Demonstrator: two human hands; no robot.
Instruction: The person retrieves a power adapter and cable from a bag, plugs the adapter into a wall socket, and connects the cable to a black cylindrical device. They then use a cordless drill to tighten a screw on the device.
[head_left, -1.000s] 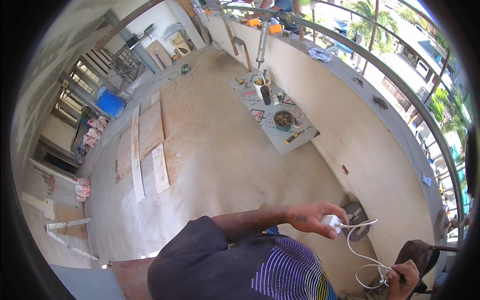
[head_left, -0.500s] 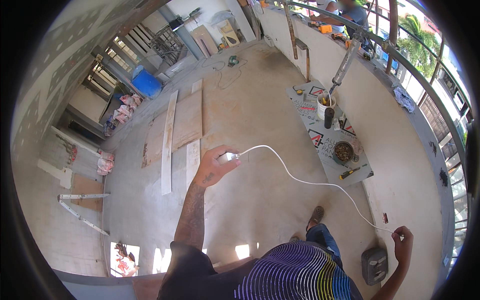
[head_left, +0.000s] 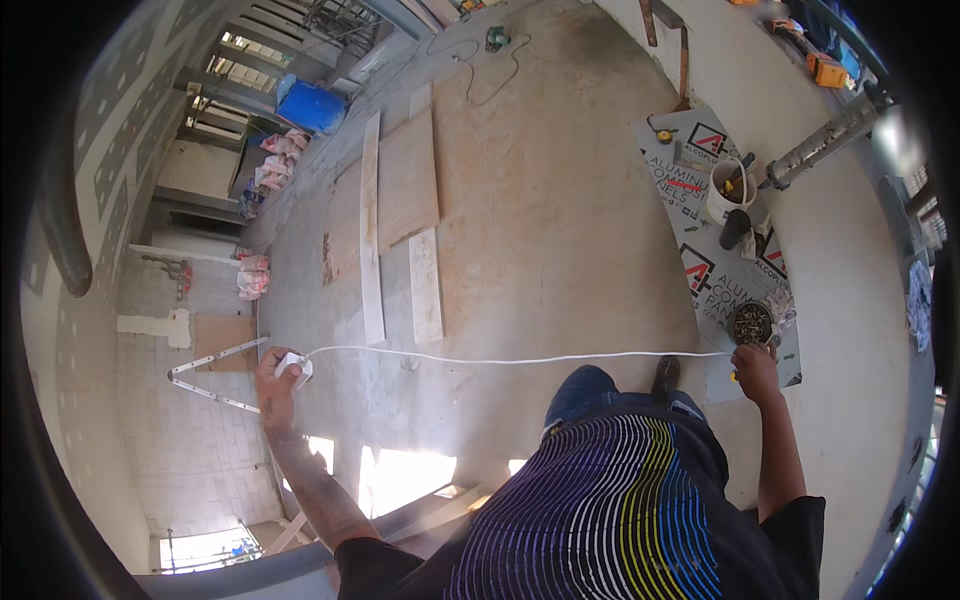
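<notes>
Grips boxy white plastic block in left hand; with right hand pinches thin white cable, stretched rightward from block, nearly straight.

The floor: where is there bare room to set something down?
The widest bare patch of floor lies between the white boards and the grey sheet, beyond the white cord between the left hand and right hand. The grey sheet is crowded with a bucket, black cylinder and bowl of small bits.
</notes>
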